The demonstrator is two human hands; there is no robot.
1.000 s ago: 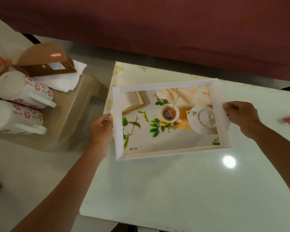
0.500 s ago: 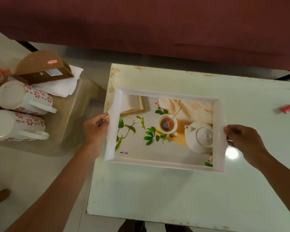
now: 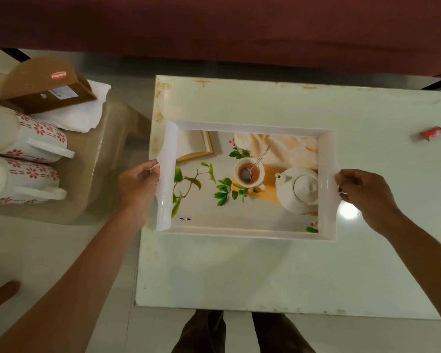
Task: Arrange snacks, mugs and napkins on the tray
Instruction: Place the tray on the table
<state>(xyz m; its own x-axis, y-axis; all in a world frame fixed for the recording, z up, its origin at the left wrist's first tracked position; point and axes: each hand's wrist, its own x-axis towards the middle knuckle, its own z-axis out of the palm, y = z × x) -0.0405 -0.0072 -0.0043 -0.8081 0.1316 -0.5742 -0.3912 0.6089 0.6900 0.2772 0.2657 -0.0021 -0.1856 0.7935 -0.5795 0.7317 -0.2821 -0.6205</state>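
Grip: our left hand (image 3: 138,186) and right hand (image 3: 362,193) each clasp an end handle of the tray (image 3: 250,231), keeping it level.
Tray: empty, near the bench (image 3: 265,271) left edge.
Supplies: mugs (image 3: 23,154), napkins (image 3: 79,115) and a brown box (image 3: 43,87) wait on the side stool (image 3: 87,179), within easy reach.

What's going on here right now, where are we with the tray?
A person grips the white rectangular printed tray by its side handles, left hand and right hand, over the white table. Nothing is loaded on it yet. The two white mugs with red flowers, the brown cardboard box and the white paper napkins wait on the beige stool to the left.
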